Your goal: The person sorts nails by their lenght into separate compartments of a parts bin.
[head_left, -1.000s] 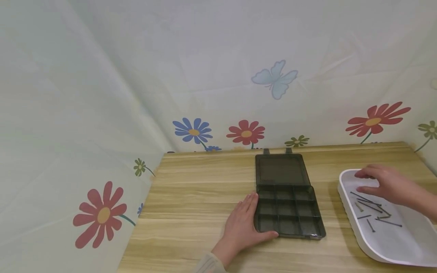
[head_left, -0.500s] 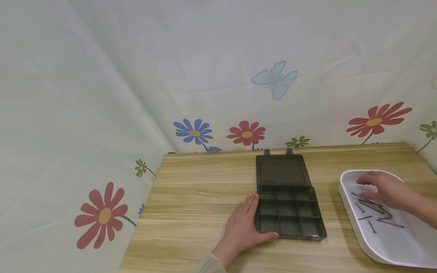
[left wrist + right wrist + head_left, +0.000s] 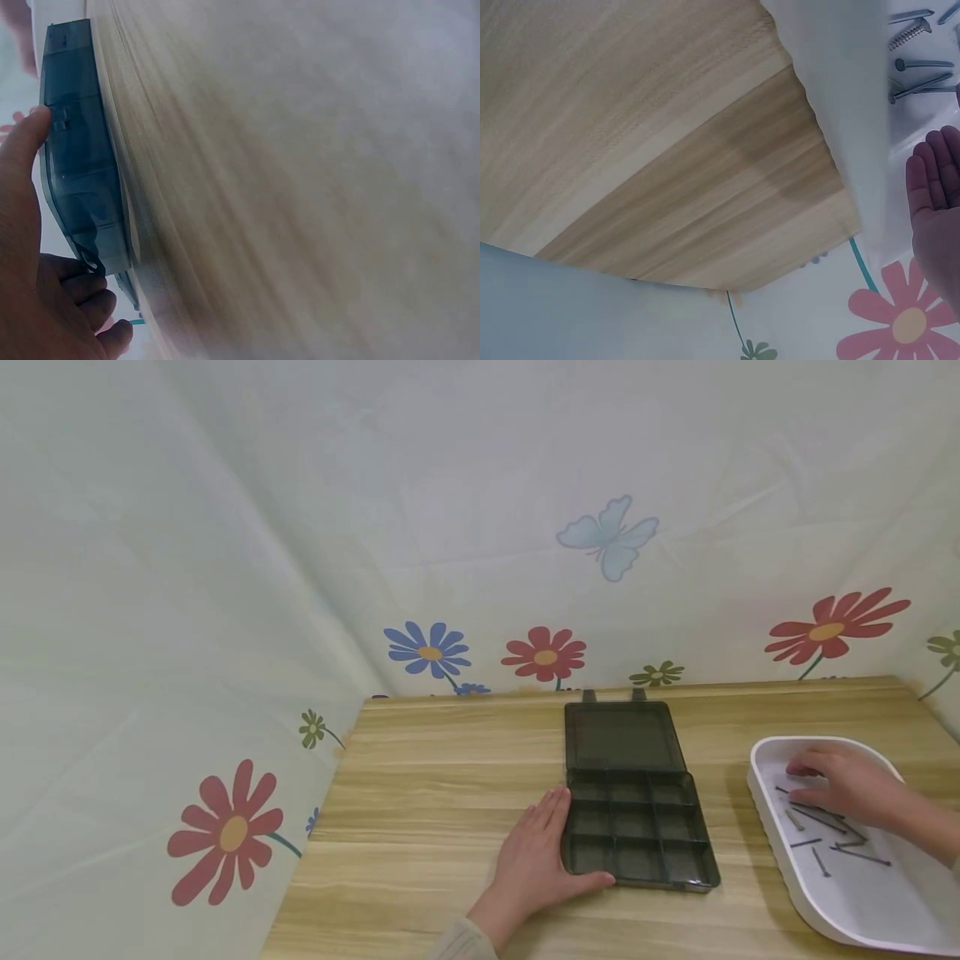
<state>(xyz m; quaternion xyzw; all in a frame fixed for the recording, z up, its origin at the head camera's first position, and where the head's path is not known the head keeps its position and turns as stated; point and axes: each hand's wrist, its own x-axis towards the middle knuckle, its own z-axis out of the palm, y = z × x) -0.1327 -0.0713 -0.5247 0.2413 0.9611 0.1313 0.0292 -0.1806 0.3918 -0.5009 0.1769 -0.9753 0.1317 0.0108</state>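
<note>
A dark, see-through compartment box (image 3: 636, 820) lies on the table with its lid (image 3: 624, 737) folded back. My left hand (image 3: 528, 860) rests at its near left corner, fingers along the left side and thumb against the front edge. In the left wrist view the thumb (image 3: 28, 139) touches the box wall. To the right, my right hand (image 3: 855, 785) reaches low into a white tray (image 3: 787, 881), over several loose nails (image 3: 862, 857) and a screw (image 3: 911, 34). Its fingers are spread from the thumb, and I see nothing held; the palm side is partly hidden.
Both box and tray stand on a wood-grain table (image 3: 420, 793). A pale cloth (image 3: 480, 510) printed with flowers and a butterfly hangs behind the table and along its left side. The tray's raised rim surrounds the nails.
My right hand has dipped slightly lower in the tray, its thumb now closer to the nails. My left hand and the box stay in place.
</note>
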